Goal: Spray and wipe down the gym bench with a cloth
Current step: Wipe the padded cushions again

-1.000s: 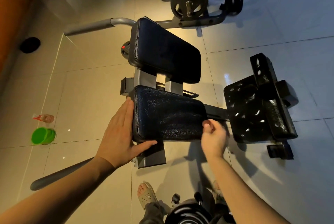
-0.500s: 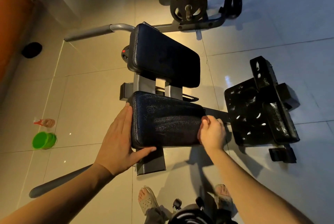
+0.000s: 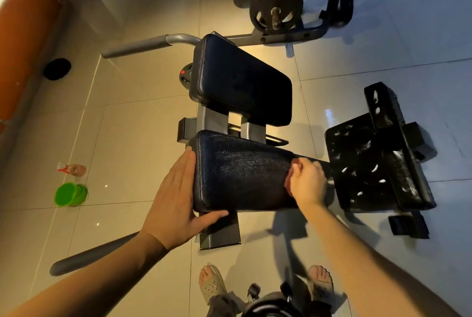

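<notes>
On floor (image 3: pixel 127 137): bottle (image 3: pixel 72 169) lying beside green tub (image 3: pixel 71 194), contents of both unclear

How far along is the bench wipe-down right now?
Spraying looks done for now: the bottle lies on the floor, and the near pad shows a streaky sheen. In hand: the right hand grips a reddish cloth at that pad's right end while the left hand steadies its left end. Left, probably: the back pad, which looks matte.
</notes>
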`<state>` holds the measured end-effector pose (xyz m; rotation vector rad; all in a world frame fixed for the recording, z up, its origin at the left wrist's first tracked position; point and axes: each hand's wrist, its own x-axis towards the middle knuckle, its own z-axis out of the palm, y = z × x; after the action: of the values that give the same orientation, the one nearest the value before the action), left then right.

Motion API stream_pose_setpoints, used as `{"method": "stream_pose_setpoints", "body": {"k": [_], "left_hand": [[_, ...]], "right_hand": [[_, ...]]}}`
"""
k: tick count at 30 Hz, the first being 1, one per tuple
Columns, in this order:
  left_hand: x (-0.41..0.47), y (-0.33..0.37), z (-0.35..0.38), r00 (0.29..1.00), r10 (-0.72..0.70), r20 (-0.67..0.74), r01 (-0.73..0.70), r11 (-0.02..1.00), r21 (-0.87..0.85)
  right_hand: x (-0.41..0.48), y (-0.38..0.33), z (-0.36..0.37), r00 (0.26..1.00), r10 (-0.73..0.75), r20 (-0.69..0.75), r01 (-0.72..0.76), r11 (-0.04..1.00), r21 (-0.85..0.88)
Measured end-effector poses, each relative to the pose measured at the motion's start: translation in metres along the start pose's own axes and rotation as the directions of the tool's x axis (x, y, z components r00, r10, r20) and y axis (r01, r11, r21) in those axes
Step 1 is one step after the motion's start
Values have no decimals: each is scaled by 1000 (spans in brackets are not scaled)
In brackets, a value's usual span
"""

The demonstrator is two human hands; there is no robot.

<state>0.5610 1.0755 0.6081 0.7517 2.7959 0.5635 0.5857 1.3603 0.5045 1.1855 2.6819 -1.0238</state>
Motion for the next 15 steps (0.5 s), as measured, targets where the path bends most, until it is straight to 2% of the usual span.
{"method": "stream_pose_setpoints", "body": {"k": [1, 4, 6, 8, 9, 10, 12, 13, 14, 15], "left_hand": [[0, 0, 0, 1000, 0, -3, 0, 1000, -8], [0, 3, -1, 1000, 1, -8, -1, 1000, -6], [0, 3, -2, 1000, 5, -13, -5, 1000, 14], [0, 3, -2, 1000, 9, -18, -9, 1000, 18], [-1, 2, -3, 1000, 6, -17, -6, 1000, 12], [0, 2, -2, 1000, 2, -13, -2, 1000, 3], [0, 1, -1, 1000, 3, -8, -3, 1000, -18], [0, 0, -1, 1000, 4, -8, -5, 1000, -20], [1, 0, -1, 1000, 4, -5, -4, 1000, -19], [1, -1, -1, 1000, 3, 1, -3, 1000, -19]], "right_hand": [[-9, -19, -1, 999, -33, -12, 33, 999, 17], [-55, -97, -2, 946, -324, -9, 319, 926, 204], [-87, -129, -9, 825, -566, -2, 540, 786, 303], [-88, -119, -11, 676, -737, -23, 705, 637, 310], [-75, -103, -9, 671, -741, -35, 716, 635, 290], [-58, -81, -6, 731, -682, -25, 666, 705, 244], [-20, -34, -3, 912, -411, 4, 408, 906, 115], [-5, -15, -3, 967, -254, 21, 253, 966, 52], [3, -9, -3, 989, -144, 24, 144, 990, 7], [2, -17, -3, 995, -99, 11, 99, 995, -8]]}}
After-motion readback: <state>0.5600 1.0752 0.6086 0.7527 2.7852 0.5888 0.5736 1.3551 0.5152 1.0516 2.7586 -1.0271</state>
